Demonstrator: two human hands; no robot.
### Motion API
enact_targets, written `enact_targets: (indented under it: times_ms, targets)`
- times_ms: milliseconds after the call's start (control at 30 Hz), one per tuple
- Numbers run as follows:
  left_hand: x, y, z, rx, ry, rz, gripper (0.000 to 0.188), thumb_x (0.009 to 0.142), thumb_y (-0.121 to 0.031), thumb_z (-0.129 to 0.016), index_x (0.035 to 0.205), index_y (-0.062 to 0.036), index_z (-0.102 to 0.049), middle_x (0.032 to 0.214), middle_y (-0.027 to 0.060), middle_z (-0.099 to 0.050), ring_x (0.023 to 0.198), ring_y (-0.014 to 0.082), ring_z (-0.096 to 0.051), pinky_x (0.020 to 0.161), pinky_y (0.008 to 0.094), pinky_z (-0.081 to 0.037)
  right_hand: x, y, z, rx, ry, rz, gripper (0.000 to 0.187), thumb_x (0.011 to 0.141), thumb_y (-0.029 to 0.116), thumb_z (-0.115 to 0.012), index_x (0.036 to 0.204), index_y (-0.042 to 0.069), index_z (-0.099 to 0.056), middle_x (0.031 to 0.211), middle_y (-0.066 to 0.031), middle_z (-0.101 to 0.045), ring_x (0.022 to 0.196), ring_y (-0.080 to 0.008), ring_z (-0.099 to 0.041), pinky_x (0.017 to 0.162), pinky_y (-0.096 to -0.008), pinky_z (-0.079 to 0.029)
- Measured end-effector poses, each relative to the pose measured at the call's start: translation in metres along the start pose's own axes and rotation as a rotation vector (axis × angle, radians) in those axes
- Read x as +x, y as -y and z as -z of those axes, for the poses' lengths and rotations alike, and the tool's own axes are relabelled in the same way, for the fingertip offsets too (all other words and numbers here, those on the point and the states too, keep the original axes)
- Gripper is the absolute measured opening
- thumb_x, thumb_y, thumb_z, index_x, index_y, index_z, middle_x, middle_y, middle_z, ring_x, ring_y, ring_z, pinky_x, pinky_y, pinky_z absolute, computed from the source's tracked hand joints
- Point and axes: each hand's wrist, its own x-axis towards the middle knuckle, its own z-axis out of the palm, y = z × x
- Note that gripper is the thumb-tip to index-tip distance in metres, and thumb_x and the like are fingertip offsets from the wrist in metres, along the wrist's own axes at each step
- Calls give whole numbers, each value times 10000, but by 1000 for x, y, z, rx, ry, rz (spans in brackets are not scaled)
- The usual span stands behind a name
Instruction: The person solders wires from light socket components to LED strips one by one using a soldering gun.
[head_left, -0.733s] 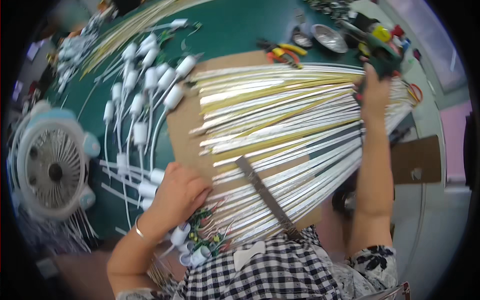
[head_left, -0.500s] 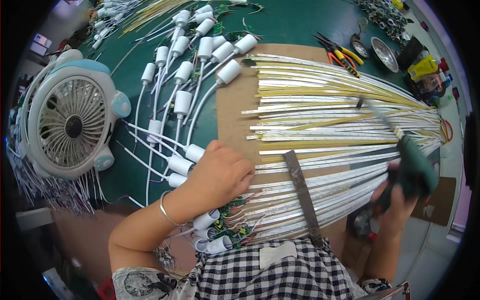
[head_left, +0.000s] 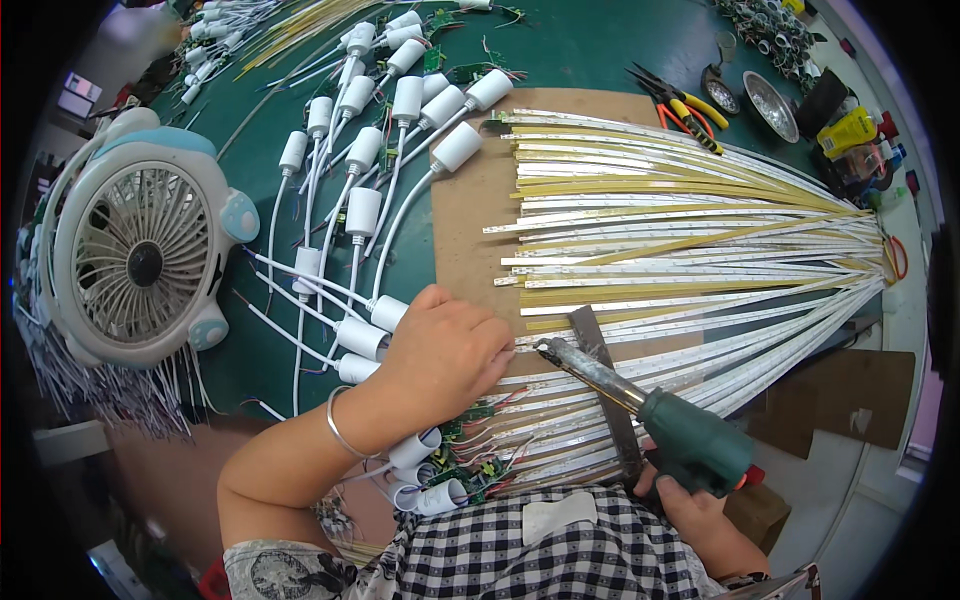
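Dark green and pistol-shaped, the hand tool (head_left: 695,440) with a long grey metal barrel is held low at the right, its handle clasped by the right hand (head_left: 692,508), whose fingers are closed around the grip. Its long axis is slanted from the handle at the lower right to the tip at the upper left, so that the tip is brought just beside the fingertips of the left hand (head_left: 445,355), on their right side. By those fingers the tip is most closely neighboured, while the right hand is set well back at the far end. The left fingers are bunched together; whether anything is pinched between them cannot be told, as it is hidden by the hand itself. Beneath the tip, the left ends of thin, flat white and yellow strips (head_left: 620,187) are spread over a flat brown board (head_left: 465,235), and their long axes are run roughly left to right, gathered toward the right. By the barrel a dark, flat, straight bar (head_left: 608,395), laid across the lower strips, is crossed; whether the two are touching cannot be told. Below the left hand, small green circuit boards (head_left: 465,432) with thin wires are clustered beside white cylindrical caps (head_left: 440,497).
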Motion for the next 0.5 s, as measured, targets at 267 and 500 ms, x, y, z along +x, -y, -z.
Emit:
enact_targets:
  times_ms: [267,500]
  targets:
    - [2,-2,0,22,103,10,54,781,-131,-612,809,-94,-585,735,40,-571,716,229,-561,701,359,-370,6,-4,5,-152,94,71,404,859,79,-577,1227,-44,-466,1103,-133,-562,726,-202,-613,682,-316,-506]
    - [2,-4,-1,34,103,25,81,754,-120,-671,759,-101,-593,732,39,-572,723,236,-557,706,357,-374,6,-3,3,-172,117,59,353,858,9,-549,1200,-42,-476,1065,-121,-574,767,-191,-612,705,-320,-507]
